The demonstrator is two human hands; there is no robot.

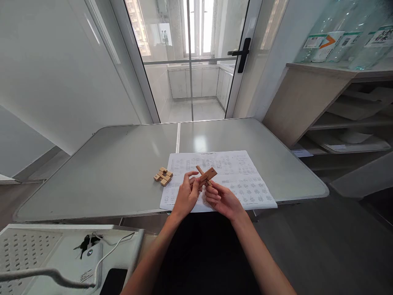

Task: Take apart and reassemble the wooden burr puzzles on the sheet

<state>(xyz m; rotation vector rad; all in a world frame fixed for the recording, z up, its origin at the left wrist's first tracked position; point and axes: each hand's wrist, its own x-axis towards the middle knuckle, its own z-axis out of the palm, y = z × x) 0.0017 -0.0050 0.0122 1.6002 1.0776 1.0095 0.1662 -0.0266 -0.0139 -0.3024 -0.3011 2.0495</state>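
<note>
Over the printed sheet, both hands hold a small wooden puzzle (210,173) made of brown pieces that cross each other. My left hand (188,191) pinches it from the left with thumb and fingers. From the lower right, my right hand (223,199) grips the end of a thin piece, its fingers curled. How the pieces join is partly hidden by the fingertips. Beneath the hands lies a white paper sheet (245,172) printed with rows of small diagrams. Left of the sheet, a lighter wooden block puzzle (163,176) rests on the table.
The grey table (123,164) has a seam across its middle and a glass door (196,90) behind it. A shelf (319,102) with large clear bottles (334,41) stands right. At lower left, a white cart (37,254) carries keys (86,243), a power bank (91,262) and a cable.
</note>
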